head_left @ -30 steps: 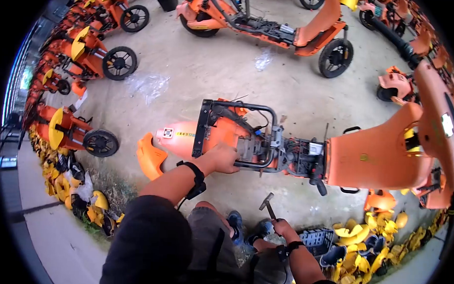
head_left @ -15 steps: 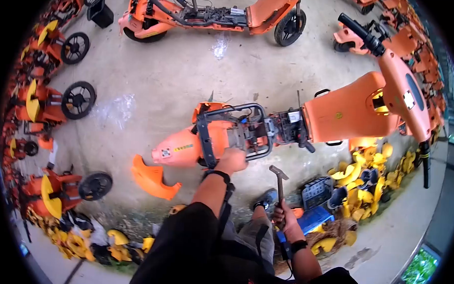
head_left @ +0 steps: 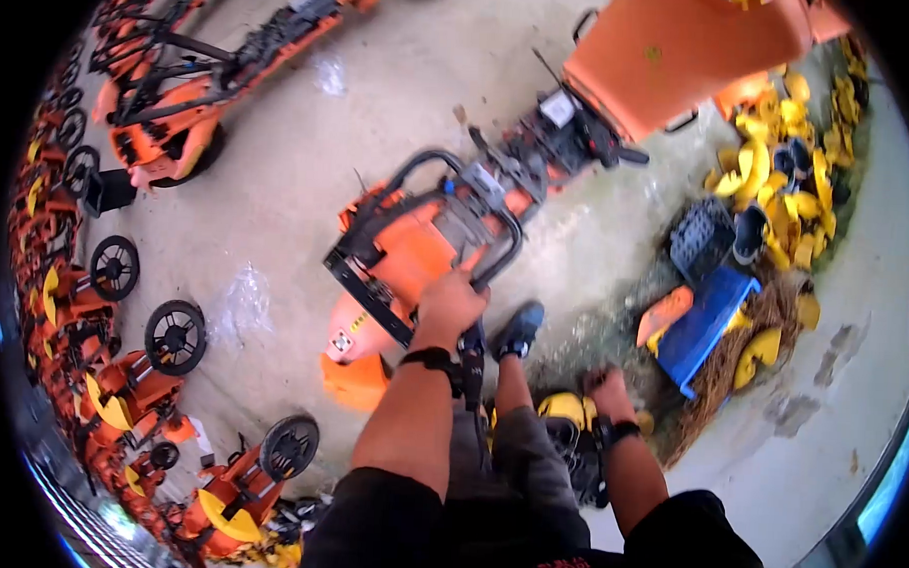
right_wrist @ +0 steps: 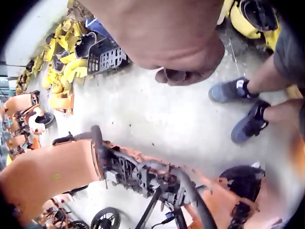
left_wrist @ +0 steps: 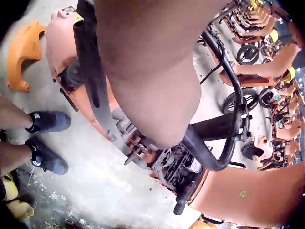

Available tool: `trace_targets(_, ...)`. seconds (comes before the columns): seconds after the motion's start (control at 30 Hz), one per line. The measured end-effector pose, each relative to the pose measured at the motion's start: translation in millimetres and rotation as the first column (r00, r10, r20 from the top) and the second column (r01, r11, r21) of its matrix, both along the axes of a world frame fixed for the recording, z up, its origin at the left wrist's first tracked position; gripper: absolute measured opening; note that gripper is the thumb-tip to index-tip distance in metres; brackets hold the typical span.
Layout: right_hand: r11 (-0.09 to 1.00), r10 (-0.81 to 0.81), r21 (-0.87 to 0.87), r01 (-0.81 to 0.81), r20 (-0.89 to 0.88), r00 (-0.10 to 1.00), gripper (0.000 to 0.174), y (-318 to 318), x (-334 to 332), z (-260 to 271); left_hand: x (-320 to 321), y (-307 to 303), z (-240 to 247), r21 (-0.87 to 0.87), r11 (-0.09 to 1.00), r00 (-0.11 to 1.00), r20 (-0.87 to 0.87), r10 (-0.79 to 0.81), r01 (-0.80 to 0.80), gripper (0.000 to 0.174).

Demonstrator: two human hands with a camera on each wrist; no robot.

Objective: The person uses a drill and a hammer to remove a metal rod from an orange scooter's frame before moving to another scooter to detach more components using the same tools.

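A stripped orange scooter (head_left: 416, 253) lies across the floor in front of me, its rear toward the left. My left hand (head_left: 452, 309) grips the black tubular frame (head_left: 501, 248) over its rear end; in the left wrist view that hand (left_wrist: 157, 109) hides its own fingers. Away from the scooter, my right hand (head_left: 609, 392) is held low on the right, beside my leg. In the right wrist view the right hand (right_wrist: 190, 57) has its fingers curled in. I cannot tell whether a hammer is still inside it.
A loose orange panel (head_left: 356, 381) lies by the scooter's tail. To the right are a black crate (head_left: 701, 238), a blue bin (head_left: 708, 328) and a heap of yellow parts (head_left: 787, 211). More scooters (head_left: 120, 403) line the left. Plastic film (head_left: 244, 302) lies on the floor.
The head view has turned, so the scooter now runs diagonally and its handlebar is out of view. My left hand stays on the frame. The hammer seen in my right hand no longer shows.
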State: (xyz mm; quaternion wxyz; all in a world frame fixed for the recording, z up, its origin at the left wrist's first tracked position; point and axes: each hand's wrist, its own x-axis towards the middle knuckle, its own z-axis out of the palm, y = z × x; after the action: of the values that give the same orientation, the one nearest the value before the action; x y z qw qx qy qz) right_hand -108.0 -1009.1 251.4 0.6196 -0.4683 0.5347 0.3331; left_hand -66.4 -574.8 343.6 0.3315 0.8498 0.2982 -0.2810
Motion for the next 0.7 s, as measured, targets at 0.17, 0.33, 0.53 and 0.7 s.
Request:
trace_targets(0.17, 0.846, -0.531, -0.117, 0.52, -0.099, 0.842, 0.017, 155.5, 39.7, -62.3, -2.6, -4.9, -6.7, 0.045, 0.999, 0.999, 0.037, -0.01, 0.009, 0.035)
trace_targets(0.33, 0.789, -0.438, 0.348, 0.506, -0.259, 0.861, 0.022, 275.7, 73.3, -47.4, -6.4, -6.0, -9.4, 0.113, 0.992, 0.997, 0.042, -0.057, 0.052, 0.036)
trace_targets(0.53, 0.882, -0.355, 0.248, 0.402, -0.212, 0.911, 0.027, 120.0, 32.2, -58.7, 5.6, -5.7, -1.0, 0.134, 0.991, 0.999, 0.023, -0.032, 0.029, 0.038)
trace_targets(0.7, 0.699, -0.712, -0.172, 0.694, -0.08, 0.698, 0.029, 38.8, 48.2, -45.7, -0.2, -8.6, -1.1, 0.142, 0.989, 0.999, 0.016, -0.048, 0.046, 0.038)
